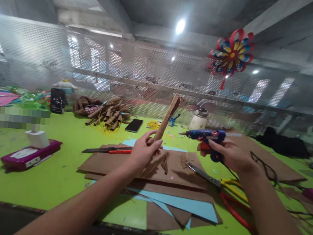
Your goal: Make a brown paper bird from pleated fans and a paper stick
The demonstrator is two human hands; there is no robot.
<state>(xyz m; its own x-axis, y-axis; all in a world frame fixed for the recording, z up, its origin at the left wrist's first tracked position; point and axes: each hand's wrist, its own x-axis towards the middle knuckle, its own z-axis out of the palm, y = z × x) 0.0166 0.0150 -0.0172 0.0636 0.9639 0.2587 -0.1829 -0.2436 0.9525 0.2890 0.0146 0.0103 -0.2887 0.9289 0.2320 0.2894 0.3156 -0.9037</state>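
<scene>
My left hand [145, 151] is closed around the lower end of a rolled brown paper tube [168, 116], which leans up and to the right. A blue hot glue gun [206, 134] is in my right hand [229, 154], fingers wrapped round its grip, its nozzle pointing left toward the tube without touching it. Beneath both hands lies a stack of brown paper sheets [99, 165]. Scissors [203, 175] with yellow and red handles rest by my right wrist. Beyond my left wrist is a utility knife [109, 150] with an orange-red part.
Light blue paper [186, 206] sticks out below the brown stack. A purple power strip [31, 155] stands at left. Farther back are bundled paper rolls [109, 115], a phone [134, 125], yellow string [153, 125] and a cream bottle [199, 118]. Black cords run along the right.
</scene>
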